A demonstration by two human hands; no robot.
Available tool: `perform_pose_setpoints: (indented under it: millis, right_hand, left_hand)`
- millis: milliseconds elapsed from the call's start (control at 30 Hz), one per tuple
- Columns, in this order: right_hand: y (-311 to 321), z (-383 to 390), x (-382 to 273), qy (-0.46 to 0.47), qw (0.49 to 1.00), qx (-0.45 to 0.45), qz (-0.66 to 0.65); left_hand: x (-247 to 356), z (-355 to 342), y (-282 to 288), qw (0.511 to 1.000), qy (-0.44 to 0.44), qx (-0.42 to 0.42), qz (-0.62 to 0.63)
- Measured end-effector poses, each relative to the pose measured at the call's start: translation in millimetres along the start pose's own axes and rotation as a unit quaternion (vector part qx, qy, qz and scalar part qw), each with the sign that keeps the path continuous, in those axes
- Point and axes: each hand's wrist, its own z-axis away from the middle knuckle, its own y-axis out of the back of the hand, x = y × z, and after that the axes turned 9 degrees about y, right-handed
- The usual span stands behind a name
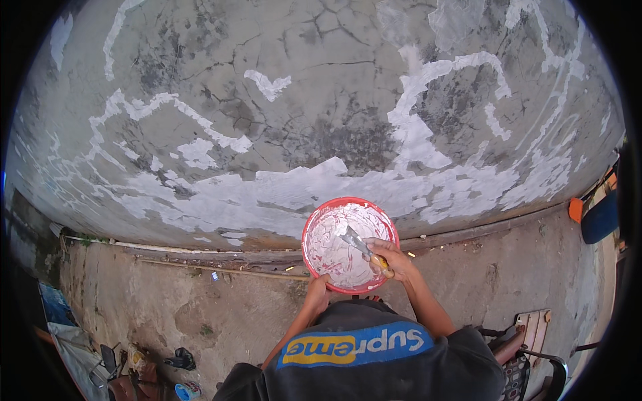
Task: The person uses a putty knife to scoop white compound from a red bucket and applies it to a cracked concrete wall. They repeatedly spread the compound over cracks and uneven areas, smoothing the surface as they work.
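Red basin (349, 200): left hand (319, 292) grips the near-left rim; right hand (394, 259) clasps a putty knife (355, 240), open room left of its blade.

The red basin (348, 200) is showing smooth plastic, the putty knife (356, 241) is presenting a flat metal blade, the cracked wall (227, 47) is looking rough and matt, and the dark shirt (374, 379) is appearing as matt cloth.

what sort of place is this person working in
Probably an outdoor yard or passage: there's a big cracked grey wall patched with white, rough, stained ground, and a long thin pole lying near the wall's foot.
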Motion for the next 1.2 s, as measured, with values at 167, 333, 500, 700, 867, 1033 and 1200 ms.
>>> perform_pose_setpoints:
  millis: [167,333,500,700,867,1033,1200]
  right_hand:
    - [-77.0,-44.2,-49.5,0.218,0.972,0.033,-0.08]
    - [-130.5,-91.3,-117.8,0.484,0.856,0.164,0.076]
    - [-123.8,-145.1,-153.2,0.578,0.667,0.319,0.345]
    - [-149.6,-167.1,-166.0,0.508,0.394,0.479,0.598]
    - [-153.8,-168.4,-151.7,0.435,0.355,0.476,0.677]
    - [-165.2,-130.4,-162.4,0.402,0.346,0.466,0.709]
    - [-164.5,-144.6,-185.2,0.403,0.308,0.491,0.709]
  left_hand:
    - [56.2,-9.3,83.1,0.996,0.085,0.005,0.035]
    - [94.9,-8.1,168.6,0.996,0.07,0.047,0.006]
    - [120.9,-6.2,214.8,0.997,0.063,0.048,0.012]
    - [118.1,-9.5,240.4,0.996,0.043,0.041,0.064]
    - [116.1,-12.4,241.6,0.998,0.047,0.045,0.022]
    - [102.1,-29.6,258.0,0.996,0.056,0.023,0.059]
    - [99.8,-38.8,255.1,0.997,0.067,0.011,0.025]
